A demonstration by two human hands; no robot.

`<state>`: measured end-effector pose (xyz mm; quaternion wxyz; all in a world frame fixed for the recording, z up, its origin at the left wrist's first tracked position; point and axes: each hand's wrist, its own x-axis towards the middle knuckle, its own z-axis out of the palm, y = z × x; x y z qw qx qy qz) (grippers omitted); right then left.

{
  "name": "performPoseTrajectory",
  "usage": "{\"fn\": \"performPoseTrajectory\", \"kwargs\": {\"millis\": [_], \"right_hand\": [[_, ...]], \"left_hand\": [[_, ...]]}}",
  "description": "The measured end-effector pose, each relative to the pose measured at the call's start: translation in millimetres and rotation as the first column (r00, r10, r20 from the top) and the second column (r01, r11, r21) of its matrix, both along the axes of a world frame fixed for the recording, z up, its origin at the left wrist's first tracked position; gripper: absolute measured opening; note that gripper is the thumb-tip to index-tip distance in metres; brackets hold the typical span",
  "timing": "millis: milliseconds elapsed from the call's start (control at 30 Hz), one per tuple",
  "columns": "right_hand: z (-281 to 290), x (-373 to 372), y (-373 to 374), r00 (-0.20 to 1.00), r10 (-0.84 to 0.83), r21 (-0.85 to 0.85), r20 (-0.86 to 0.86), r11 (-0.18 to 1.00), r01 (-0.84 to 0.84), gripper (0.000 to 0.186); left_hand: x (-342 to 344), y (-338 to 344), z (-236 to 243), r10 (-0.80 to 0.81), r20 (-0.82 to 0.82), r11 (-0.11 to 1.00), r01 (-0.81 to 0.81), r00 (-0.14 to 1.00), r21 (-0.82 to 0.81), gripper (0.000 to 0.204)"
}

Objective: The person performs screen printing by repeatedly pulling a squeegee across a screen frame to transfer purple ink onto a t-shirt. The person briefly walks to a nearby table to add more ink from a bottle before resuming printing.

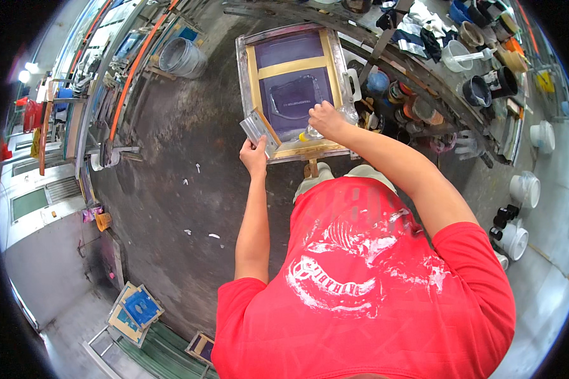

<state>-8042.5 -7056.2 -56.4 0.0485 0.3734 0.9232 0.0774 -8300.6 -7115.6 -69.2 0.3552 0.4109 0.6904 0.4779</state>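
A screen-printing frame [241, 76] with dark purple mesh and tan tape borders lies in front of me. On its mesh is a wet-looking outlined patch. My left hand [254, 155] is closed on a squeegee [256, 131] with a grey metal holder and an amber edge, tilted over the frame's near left corner. Over the near right part of the mesh, my right hand [325, 120] is closed around a small pale thing with a yellow tip [306, 136]. The hand hides most of that thing, so its kind is unclear.
Right of the frame, a shelf holds tubs and a dark bucket [477, 91]. A grey bucket [182, 58] stands at the far left by a rack with orange rails [128, 95]. White buckets [525, 189] line the right wall. Framed screens [136, 312] lean at lower left.
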Motion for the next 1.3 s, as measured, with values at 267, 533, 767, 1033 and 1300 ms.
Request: {"fn": "performPoseTrajectory", "kwargs": {"millis": [267, 533, 767, 1033, 1300], "right_hand": [[-1.5, 9.8, -1.3, 0.999, -0.009, -0.020, -0.048, 1.000, 0.008, 0.008], [19.3, 52.1, -9.2, 0.997, -0.078, -0.163, 0.025, 0.983, 0.081, 0.027], [27.8, 108.6, -51.5, 0.931, -0.313, -0.148, -0.189, 0.946, 0.288, 0.069], [58.6, 143.4, -88.6, 0.556, -0.566, -0.314, -0.608, 0.815, 0.487, 0.075], [74.5, 159.0, -116.2, 0.360, -0.632, -0.440, -0.686, 0.755, 0.486, 0.072]], "left_hand": [[-3.6, 15.8, 13.4, -0.150, -0.284, 0.984, 0.116, 0.947, -0.132, 0.027], [-15.0, 20.3, 8.0, -0.141, -0.512, 0.988, 0.087, 0.847, -0.128, 0.029], [60.4, 9.5, -2.7, -0.162, -0.414, 0.978, 0.089, 0.896, -0.189, 0.026], [158.4, 9.5, -33.5, -0.275, -0.009, 0.960, 0.274, 0.961, -0.063, 0.026], [80.0, 16.7, -59.3, -0.183, -0.231, 0.983, 0.171, 0.955, -0.074, 0.030]]}}
